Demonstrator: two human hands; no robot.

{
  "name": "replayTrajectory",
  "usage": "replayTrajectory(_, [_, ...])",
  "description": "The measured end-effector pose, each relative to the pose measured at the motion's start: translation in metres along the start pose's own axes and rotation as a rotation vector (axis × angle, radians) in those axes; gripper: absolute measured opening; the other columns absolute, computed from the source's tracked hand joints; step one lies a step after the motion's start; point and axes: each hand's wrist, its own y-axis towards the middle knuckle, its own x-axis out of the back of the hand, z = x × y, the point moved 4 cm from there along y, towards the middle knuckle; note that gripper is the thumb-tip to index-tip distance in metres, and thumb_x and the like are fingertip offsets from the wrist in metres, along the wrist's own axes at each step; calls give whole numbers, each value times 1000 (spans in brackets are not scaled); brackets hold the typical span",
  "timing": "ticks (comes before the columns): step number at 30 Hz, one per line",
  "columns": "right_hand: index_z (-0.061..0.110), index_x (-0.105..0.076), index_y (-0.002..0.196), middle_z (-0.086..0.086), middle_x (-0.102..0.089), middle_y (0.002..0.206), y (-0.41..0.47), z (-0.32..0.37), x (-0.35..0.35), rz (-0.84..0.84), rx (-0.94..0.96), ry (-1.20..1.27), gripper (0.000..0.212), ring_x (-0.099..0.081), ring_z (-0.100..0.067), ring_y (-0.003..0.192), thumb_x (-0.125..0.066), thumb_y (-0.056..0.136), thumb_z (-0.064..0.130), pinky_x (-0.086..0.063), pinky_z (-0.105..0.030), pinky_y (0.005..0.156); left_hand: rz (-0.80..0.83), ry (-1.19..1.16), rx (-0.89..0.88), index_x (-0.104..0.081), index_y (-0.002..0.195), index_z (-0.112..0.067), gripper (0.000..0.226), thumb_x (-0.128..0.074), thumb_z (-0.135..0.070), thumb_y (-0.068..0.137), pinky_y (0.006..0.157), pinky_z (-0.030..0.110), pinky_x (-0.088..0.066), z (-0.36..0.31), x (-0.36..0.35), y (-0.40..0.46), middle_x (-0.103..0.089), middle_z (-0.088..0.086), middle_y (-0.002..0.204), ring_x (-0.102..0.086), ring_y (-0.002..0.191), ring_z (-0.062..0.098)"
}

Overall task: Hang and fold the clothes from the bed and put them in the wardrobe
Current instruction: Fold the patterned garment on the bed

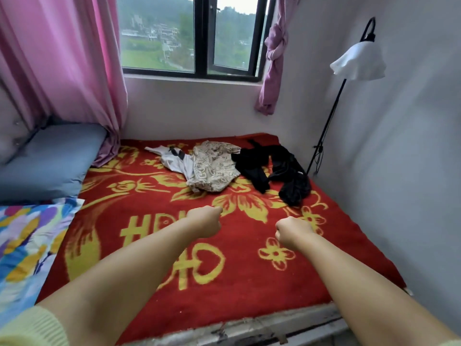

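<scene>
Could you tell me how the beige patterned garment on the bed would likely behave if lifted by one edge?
The beige patterned garment lies crumpled, so it probably droops limply. It overlaps the white garment, which might drag along.

Both arms reach out over the red blanket (154,196) with yellow flowers, left hand (205,221) and right hand (293,232) each curled into a fist holding nothing. Beyond the fists, toward the window (199,36), lie a white garment (175,162), a beige patterned garment (214,168) and black clothes (274,168). A floor lamp (356,62) stands right of the blanket.
</scene>
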Motion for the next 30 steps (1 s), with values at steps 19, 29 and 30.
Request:
replayTrajectory(19, [12, -61, 105, -6, -65, 104, 340, 29, -112, 213, 284, 139, 27, -62, -28, 93, -38, 98, 24, -42, -30, 64, 274, -126, 212, -40, 135, -16, 39, -37, -23, 97, 63, 32, -42, 75, -106, 290, -59, 6, 117, -59, 96, 27])
replayTrajectory(29, [8, -61, 109, -8, -57, 111, 500, 110, -209, 143, 390, 371, 27, -53, -29, 107, -41, 97, 22, -44, -37, 77, 283, -172, 319, -40, 137, -16, 42, -36, -18, 95, 69, 37, -45, 129, -204, 423, -58, 6, 116, -58, 100, 29])
replayTrajectory(30, [9, -59, 119, -9, -54, 121, 516, 121, -219, 142, 384, 368, 31, -49, -29, 115, -41, 97, 23, -42, -39, 87, 274, -164, 323, -41, 135, -15, 41, -37, -18, 95, 74, 39, -45, 137, -213, 439, -57, 8, 119, -56, 105, 30])
